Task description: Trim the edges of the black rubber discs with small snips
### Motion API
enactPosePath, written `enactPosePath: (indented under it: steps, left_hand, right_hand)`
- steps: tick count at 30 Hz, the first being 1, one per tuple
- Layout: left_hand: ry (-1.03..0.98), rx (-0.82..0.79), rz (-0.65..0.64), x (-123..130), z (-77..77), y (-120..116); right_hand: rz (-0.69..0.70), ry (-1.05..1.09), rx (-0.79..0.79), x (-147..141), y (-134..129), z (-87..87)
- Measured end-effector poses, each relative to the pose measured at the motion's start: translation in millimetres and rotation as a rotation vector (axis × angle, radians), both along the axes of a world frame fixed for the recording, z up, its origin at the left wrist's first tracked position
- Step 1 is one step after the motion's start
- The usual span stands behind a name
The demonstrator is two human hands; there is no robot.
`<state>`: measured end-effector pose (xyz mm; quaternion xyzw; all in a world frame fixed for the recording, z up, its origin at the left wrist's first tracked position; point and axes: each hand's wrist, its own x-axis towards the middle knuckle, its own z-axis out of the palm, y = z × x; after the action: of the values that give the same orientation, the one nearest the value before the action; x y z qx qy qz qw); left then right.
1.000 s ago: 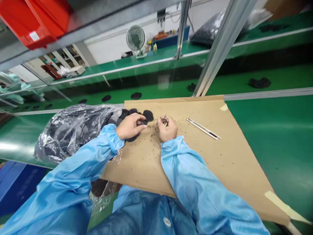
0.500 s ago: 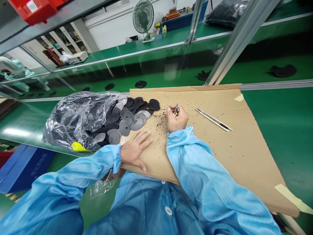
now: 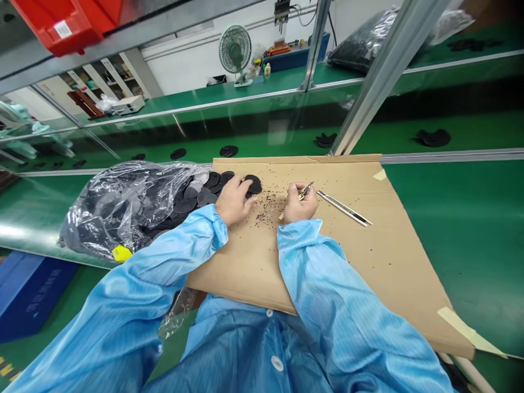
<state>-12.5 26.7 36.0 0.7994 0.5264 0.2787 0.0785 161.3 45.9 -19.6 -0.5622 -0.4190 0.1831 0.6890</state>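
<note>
My left hand (image 3: 234,201) is over the right end of a pile of thin black and grey discs (image 3: 186,203). Its fingers are apart, and the fingertips are at a black disc (image 3: 254,184), though I cannot tell whether they touch it. My right hand (image 3: 301,206) is closed around a small metal tool (image 3: 305,191) with a pointed tip, its far end hidden in the palm. Tiny black specks (image 3: 268,206) lie scattered on the cardboard sheet (image 3: 347,262) between my hands. Just right of my right hand lies a slim metal cutter knife (image 3: 344,207).
A clear plastic bag (image 3: 106,207) full of discs lies at the left, with a yellow piece (image 3: 121,252) on it. Metal posts (image 3: 372,82) and a rail border the green bench (image 3: 462,218) at the back. Beyond stands a fan (image 3: 235,52); a red bin (image 3: 69,27) hangs upper left.
My left hand has lifted from the cardboard's near left edge and moved forward to the discs. My right hand still holds the tool, which has turned to point more to the right.
</note>
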Motion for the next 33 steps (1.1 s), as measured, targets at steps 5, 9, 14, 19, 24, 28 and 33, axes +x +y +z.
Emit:
enactPosePath:
  steps: [5, 9, 14, 19, 24, 28, 33]
  left_hand:
    - [0.147, -0.098, 0.128, -34.9, -4.5, 12.3]
    - [0.173, -0.062, 0.118, -26.3, -14.2, 26.8]
    - [0.239, -0.118, 0.049, 8.4, -22.4, 50.2]
    - [0.183, -0.104, 0.068, 14.5, -16.1, 59.9]
    - [-0.278, -0.048, 0.295, 5.2, 0.0, 39.9]
    - [-1.158, -0.379, 0.295, 3.5, -4.1, 11.7]
    - [-1.496, -0.45, 0.264, 1.5, -29.2, -10.7]
  right_hand:
    - [0.044, 0.01, 0.006, -3.0, -2.8, 2.5]
    - [0.083, 0.0, -0.012, -4.5, -6.8, 6.4]
    - [0.108, 0.009, -0.006, -3.1, -9.8, 8.5]
    - [0.124, 0.022, -0.022, -1.9, -13.0, 11.9]
    - [0.181, -0.02, -0.047, -3.8, -13.6, 8.7]
    - [0.221, -0.085, -0.091, -3.1, -9.9, -2.0]
    - [0.273, -0.165, -0.114, -1.7, -7.5, -11.2]
